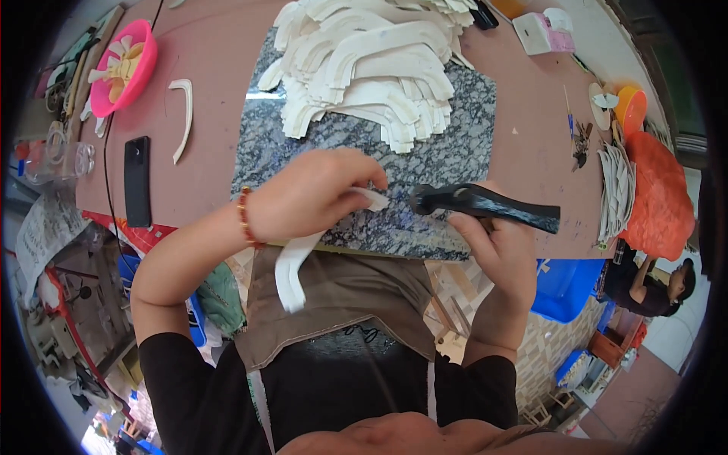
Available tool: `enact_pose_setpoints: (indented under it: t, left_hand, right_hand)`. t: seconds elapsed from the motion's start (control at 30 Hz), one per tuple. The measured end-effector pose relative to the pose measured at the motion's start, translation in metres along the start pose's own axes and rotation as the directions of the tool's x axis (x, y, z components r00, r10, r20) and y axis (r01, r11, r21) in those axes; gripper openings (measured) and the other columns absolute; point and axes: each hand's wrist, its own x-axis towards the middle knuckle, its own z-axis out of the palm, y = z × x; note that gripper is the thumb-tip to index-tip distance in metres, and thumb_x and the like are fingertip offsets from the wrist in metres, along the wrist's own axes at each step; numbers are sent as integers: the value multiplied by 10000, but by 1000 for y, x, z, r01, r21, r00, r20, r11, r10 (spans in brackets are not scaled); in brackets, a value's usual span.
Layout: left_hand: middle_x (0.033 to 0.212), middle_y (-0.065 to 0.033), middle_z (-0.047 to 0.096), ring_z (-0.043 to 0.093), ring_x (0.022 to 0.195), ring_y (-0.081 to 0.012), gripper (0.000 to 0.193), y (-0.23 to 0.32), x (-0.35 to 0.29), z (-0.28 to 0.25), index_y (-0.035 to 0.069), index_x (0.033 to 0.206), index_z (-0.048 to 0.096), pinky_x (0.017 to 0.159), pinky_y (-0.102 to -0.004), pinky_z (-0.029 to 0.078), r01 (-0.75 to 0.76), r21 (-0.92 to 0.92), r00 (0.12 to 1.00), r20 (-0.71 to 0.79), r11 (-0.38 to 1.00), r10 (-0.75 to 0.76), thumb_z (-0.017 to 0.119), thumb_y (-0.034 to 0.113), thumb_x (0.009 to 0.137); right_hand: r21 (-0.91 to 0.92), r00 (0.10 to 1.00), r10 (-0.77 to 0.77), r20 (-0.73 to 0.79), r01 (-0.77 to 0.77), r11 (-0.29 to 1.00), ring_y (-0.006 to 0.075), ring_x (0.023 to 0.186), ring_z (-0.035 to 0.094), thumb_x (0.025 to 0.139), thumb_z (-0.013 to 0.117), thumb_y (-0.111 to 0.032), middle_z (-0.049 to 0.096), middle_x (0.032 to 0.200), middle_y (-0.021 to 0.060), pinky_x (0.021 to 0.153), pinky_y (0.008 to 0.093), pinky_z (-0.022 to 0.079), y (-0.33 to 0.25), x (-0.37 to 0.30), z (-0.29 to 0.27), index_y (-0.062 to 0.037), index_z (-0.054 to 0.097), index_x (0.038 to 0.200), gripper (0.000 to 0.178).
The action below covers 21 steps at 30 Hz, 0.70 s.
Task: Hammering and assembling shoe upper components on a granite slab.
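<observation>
My left hand, with a beaded bracelet at the wrist, pinches a curved white strip. One end of the strip sticks out past my fingertips over a speckled grey stone slab; the other hangs over the slab's near edge in front of the brown apron. The middle of the strip is hidden by the hand. My right hand is closed around a black hammer, held above the slab's right part with its head toward my left fingers. Beyond both hands lies a heaped pile of similar white curved strips.
On the brown tabletop at the left are a pink bowl of pale pieces, a single curved strip and a black phone. At the right lie stacked white pieces and a red-orange bag. Another person is farther right.
</observation>
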Motion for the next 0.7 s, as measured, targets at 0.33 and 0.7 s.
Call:
enact_pose_setpoints:
  t: [0.33, 0.7]
  left_hand:
    - [1019, -115, 688, 671, 948, -344, 337, -30, 6, 21, 58, 1154, 736, 811, -440, 558, -161, 168, 987, -4, 973, 164, 806, 51, 825]
    - [1009, -47, 663, 650, 956, -239, 209, -45, 11, 11, 57, 1034, 760, 810, -358, 577, -436, 256, 899, 81, 863, 431, 746, 96, 829]
  right_hand:
    - [-343, 961, -229, 153, 269, 900, 329, 723, 690, 934, 791, -273, 667, 814, 77, 598, 427, 532, -9, 9, 37, -100, 634, 972, 237]
    - [-371, 957, -283, 56, 283, 885, 299, 708, 695, 906, 820, -229, 697, 848, 69, 570, 394, 524, -5, 8, 22, -100, 698, 1014, 208]
